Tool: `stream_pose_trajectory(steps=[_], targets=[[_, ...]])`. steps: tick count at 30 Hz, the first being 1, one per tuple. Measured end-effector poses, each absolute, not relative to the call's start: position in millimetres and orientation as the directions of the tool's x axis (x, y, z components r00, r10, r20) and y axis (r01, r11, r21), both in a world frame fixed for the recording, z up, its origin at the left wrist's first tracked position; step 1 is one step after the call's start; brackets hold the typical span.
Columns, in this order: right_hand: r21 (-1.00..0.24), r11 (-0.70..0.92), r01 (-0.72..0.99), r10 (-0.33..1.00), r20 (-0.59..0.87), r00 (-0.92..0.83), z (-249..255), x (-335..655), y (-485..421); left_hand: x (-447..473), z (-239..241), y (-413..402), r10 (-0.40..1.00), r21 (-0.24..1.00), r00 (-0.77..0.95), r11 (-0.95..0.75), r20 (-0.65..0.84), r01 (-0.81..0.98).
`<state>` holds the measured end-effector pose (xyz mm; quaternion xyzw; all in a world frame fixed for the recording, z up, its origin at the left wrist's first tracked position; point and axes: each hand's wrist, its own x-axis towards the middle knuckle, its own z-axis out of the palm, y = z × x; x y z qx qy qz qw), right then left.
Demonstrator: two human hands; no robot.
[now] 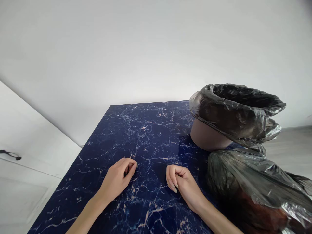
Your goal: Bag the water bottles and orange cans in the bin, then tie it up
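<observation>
no text, label, brand, number or sign can be read anywhere in view.

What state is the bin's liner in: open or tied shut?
Open: the liner gapes at the top, its edge draped over the outside of the bin.

We face indoor room, possibly home: pale wall [146,48], white cabinet [29,136] with black handle [11,154], dark-blue marbled tabletop [146,130].

Two hands [115,180] [184,185] have one counter [146,133] beneath, one bin [208,136], one liner [234,118] and one bag [253,182] to their right, one handle [10,153] left.
</observation>
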<state>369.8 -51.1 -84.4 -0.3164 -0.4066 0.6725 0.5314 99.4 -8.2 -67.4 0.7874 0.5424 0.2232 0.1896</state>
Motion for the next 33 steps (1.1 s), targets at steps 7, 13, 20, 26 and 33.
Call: stream_pose_trajectory(steps=[7, 13, 20, 26, 33], targets=[[-0.882, -0.115, -0.456, 0.97, 0.0, -0.245, -90, 370, -50, 99, -66, -10, 0.937, 0.537, 0.316, -0.344, 0.148, 0.77], [-0.878, -0.13, -0.461, 0.967, -0.01, -0.253, -90, 370, -49, 100, -66, -10, 0.938, 0.533, 0.314, -0.342, 0.145, 0.774], [-0.877, -0.144, -0.459, 0.964, -0.018, -0.266, -79, 372, -50, 100, -65, -11, 0.937, 0.53, 0.319, -0.343, 0.139, 0.776], [-0.879, -0.115, -0.462, 0.969, 0.003, -0.248, -70, 368, -49, 100, -66, -12, 0.941, 0.528, 0.316, -0.332, 0.124, 0.782], [-0.9, -0.018, -0.435, 0.912, 0.163, -0.376, 3, 353, -50, 101, -64, -11, 0.946, 0.521, 0.296, -0.321, 0.134, 0.791]])
